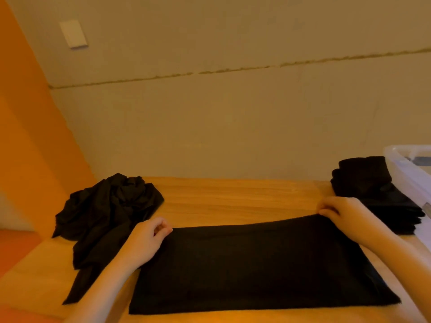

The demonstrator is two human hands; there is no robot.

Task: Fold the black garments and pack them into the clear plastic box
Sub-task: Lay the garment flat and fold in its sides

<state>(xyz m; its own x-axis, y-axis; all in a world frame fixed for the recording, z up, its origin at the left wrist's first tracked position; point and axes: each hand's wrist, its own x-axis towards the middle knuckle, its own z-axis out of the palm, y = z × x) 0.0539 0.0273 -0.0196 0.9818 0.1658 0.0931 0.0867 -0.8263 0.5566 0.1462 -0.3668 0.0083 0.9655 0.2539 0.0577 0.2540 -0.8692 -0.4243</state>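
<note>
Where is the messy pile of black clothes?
The crumpled pile lies on the left side of the wooden table, just beyond the left hand, which grips the flat black garment.

No readable text, labels, brands or nos. anywhere; the wall plate (pixel 73 33) is blank as far as visible.

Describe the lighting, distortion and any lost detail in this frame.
Head view: warm orange light tints everything; wide-angle lens bows the wall seam; the flat black garment shows almost no fold detail; the clear plastic box is cut off at the right edge.
</note>
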